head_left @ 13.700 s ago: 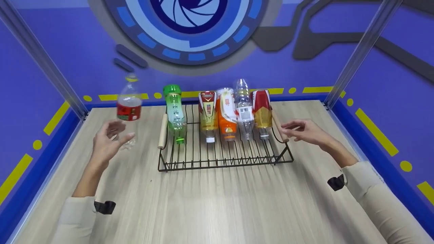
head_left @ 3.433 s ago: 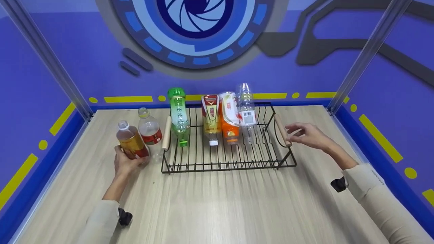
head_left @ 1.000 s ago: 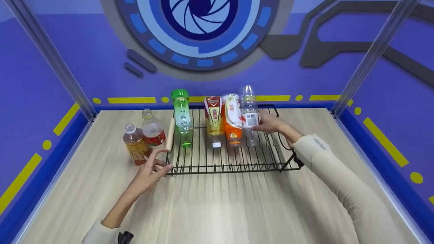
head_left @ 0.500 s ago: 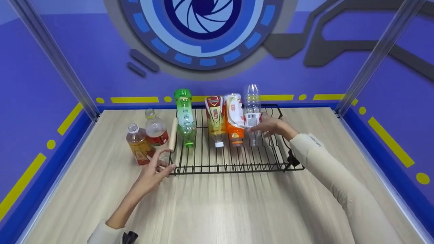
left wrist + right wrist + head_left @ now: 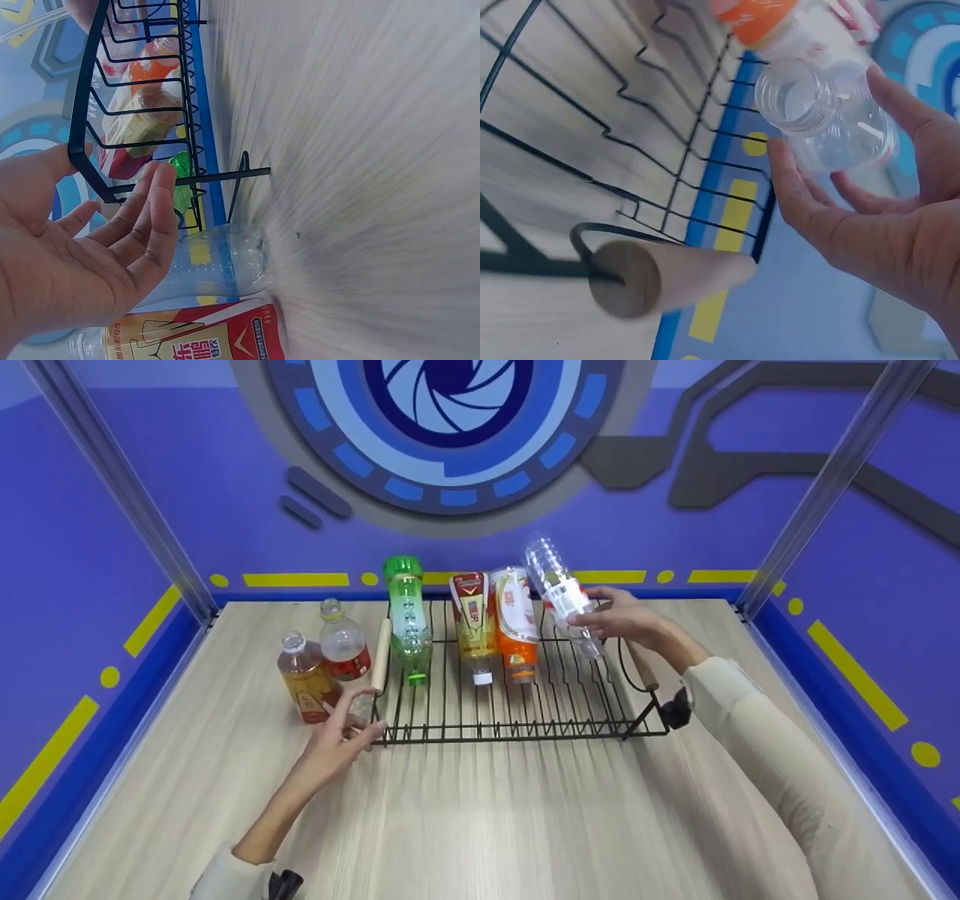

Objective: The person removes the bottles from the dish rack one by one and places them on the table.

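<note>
In the head view my right hand (image 5: 626, 619) holds a clear plastic bottle (image 5: 559, 585) by its labelled middle. The bottle leans, neck down, above the right part of a black wire rack (image 5: 517, 731). Its uncapped mouth shows in the right wrist view, with my thumb and fingers around the bottle (image 5: 840, 142). My left hand (image 5: 334, 746) holds the front left corner of the rack, thumb and fingers on either side of the wire in the left wrist view. Inside the rack, neck down, lean a green bottle (image 5: 409, 615), a red-and-gold bottle (image 5: 474, 619) and an orange-and-white bottle (image 5: 515, 619).
Left of the rack, an amber drink bottle (image 5: 309, 686) and a clear red-labelled bottle (image 5: 346, 652) stand upright close together. Wooden handles top the rack's left side (image 5: 381, 656) and right side (image 5: 641, 664). Bare tabletop (image 5: 510, 817) lies in front; blue printed panels (image 5: 187, 457) enclose the table.
The amber bottle has left the rack and stands at left; my left hand has let go of it and moved to the rack. My right hand has lifted and tilted the clear bottle.
</note>
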The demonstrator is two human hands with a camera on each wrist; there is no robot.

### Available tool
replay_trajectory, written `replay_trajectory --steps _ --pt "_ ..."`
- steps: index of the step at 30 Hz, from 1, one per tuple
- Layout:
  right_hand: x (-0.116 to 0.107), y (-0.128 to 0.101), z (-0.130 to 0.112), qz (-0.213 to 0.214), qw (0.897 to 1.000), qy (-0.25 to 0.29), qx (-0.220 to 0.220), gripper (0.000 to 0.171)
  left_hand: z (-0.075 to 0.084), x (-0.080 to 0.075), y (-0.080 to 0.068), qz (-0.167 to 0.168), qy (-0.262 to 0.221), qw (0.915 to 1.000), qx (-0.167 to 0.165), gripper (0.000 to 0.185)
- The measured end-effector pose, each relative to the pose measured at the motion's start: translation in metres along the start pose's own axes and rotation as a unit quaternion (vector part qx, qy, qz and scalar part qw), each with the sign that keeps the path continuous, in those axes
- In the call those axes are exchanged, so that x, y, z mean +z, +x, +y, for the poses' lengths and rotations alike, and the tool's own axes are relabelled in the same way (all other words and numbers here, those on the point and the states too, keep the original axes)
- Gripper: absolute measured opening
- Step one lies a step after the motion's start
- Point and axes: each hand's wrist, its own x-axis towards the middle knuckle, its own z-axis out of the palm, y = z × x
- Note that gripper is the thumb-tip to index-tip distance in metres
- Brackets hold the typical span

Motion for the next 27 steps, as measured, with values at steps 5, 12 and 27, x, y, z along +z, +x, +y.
replay_trajectory --steps 5,12,27 --pt "-0.008 -0.025 -0.002 -0.049 0.998 0.005 -0.027 0.073 -0.001 -0.001 -0.002 0.001 0.001 1.0 -0.003 0.055" --pt "-0.011 -0.062 0.001 -0.136 0.988 -0.035 -0.058 0.063 0.001 0.0 0.0 -0.003 0.007 1.0 -0.002 0.056" --pt "0.014 -0.111 0.002 -0.251 0.959 -0.097 -0.086 0.066 0.014 -0.01 -0.003 0.01 0.093 0.9951 0.031 0.051"
